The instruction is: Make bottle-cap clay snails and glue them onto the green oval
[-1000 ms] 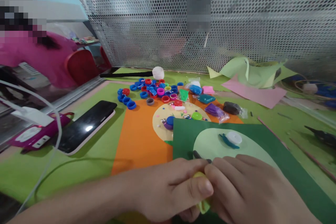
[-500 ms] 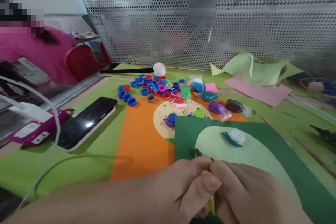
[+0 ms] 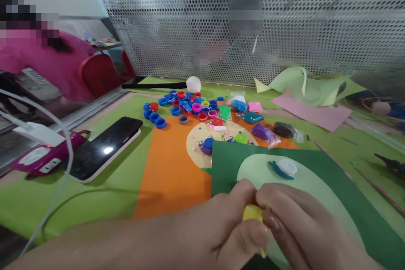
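Observation:
Both hands meet low in front of me over the green card (image 3: 226, 164). My left hand (image 3: 234, 223) is closed, thumb and fingers gripping a packet of yellow clay (image 3: 252, 212). My right hand (image 3: 297, 223) is closed against the packet's right side, fingertips pinching its edge. Most of the packet is hidden by the fingers. Just beyond them, a teal strip (image 3: 280, 171) curves under a white bottle cap (image 3: 287, 166) on the pale green paper shape (image 3: 256, 164). Partly beneath the green card lies an orange card (image 3: 174, 164) with cap figures on a cream shape (image 3: 198, 154).
Many coloured bottle caps (image 3: 160, 123) lie at the back, near clay packets such as a purple one (image 3: 263, 131). On the left are a phone (image 3: 107, 147), a purple power strip (image 3: 47, 156) and a white cable (image 3: 68, 147). Paper scraps (image 3: 311, 109) lie before the perforated metal panel (image 3: 190, 21).
My fingers have shifted around the packet, and more of its yellow shows between them. The dark tip that stuck out beyond my left hand is now almost hidden.

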### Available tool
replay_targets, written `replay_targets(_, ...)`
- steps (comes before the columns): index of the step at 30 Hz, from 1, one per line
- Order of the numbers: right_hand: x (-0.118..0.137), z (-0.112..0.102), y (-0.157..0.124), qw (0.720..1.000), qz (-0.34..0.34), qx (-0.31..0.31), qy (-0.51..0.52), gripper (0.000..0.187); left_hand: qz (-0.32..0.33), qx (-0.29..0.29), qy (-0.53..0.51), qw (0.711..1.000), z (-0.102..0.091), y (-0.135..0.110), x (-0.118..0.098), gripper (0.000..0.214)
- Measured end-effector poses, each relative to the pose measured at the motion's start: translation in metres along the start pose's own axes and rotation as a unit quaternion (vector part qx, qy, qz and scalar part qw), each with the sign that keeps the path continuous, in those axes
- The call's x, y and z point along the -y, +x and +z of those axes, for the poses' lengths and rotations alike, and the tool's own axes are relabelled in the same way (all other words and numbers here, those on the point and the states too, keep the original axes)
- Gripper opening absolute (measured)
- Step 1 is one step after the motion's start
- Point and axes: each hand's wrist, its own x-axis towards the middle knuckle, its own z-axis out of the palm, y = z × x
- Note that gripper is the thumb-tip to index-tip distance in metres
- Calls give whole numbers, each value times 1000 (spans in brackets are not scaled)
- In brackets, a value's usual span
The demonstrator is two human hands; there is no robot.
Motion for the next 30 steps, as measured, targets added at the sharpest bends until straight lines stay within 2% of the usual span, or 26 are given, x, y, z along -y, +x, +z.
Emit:
replay_targets(4,-3,3,-4,1000,5,-26,-1,32,-22,56,48,997,-7,1,-5,64)
replay_targets(7,-4,5,-9,998,40,-41,-7,28,-39,57,72,995,-8,5,-4,55)
replay_targets(10,-7,5,-11,991,103,-82,-4,25,4,-7,103,995,0,6,8,57)
replay_targets(12,-10,4,-10,980,158,-124,9,25,72,-93,120,986,7,6,17,59)
replay_targets(14,-11,2,-9,974,181,-128,41,26,144,-151,133,969,9,6,21,48)
replay_targets(16,-10,1,-9,981,159,-72,84,25,177,-154,147,961,7,6,20,36)
replay_targets(19,-7,-1,-7,992,92,6,89,21,188,-151,150,959,0,7,14,30)
replay_targets(21,-7,-2,-5,998,42,13,47,20,176,-146,139,963,-3,7,10,32)
replay_targets(24,-11,-5,-3,999,-8,-3,-43,20,119,-109,129,978,-4,5,7,39)
replay_targets(27,-14,-5,-2,990,-41,-6,-135,20,78,-69,126,986,-3,4,5,38)
replay_targets(30,-15,-4,-4,980,-83,21,-180,24,35,-26,137,990,-2,5,4,40)
